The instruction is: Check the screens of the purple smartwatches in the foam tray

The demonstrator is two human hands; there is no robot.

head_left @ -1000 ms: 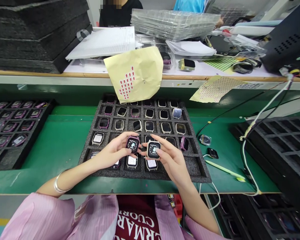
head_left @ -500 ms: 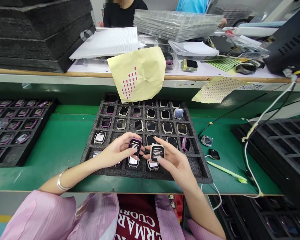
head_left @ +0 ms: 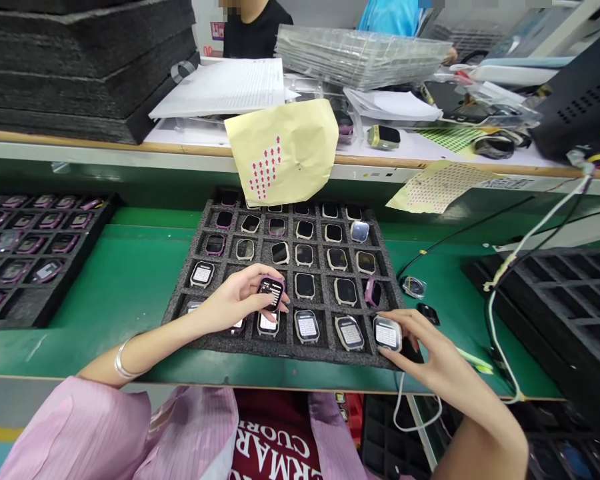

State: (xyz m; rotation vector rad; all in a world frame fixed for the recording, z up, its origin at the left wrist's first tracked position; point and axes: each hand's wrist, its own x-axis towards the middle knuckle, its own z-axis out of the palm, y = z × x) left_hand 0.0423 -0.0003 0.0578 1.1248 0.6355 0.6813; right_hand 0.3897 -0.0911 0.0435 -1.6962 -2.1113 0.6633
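A purple-cased smartwatch body (head_left: 271, 293) is held in my left hand (head_left: 245, 297), thumb and fingers closed around its edges, above the front half of the black foam tray (head_left: 325, 352). White text shows on its dark screen. At the tray's front right corner, my right hand (head_left: 425, 347) pinches a pale-cased smartwatch (head_left: 387, 333) with a lit white screen. I cannot tell whether it rests on the bottom of its compartment. Left of it, a smartwatch with a lit screen (head_left: 350, 333) sits in the front row, and another lit smartwatch (head_left: 307, 326) lies beside that.
At left stands another foam tray (head_left: 40, 303) of purple watches; more foam trays (head_left: 545, 300) are at right. A white cable (head_left: 495, 320), a green pen-like stick (head_left: 475, 360) and a small black piece (head_left: 429, 313) lie right. Yellow paper (head_left: 285, 153) hangs from the shelf. A person (head_left: 255, 30) is behind.
My right hand has moved right and towards me, from the tray's middle to its front right corner, with a pale smartwatch. My left hand stays in place; the text on its purple watch differs.
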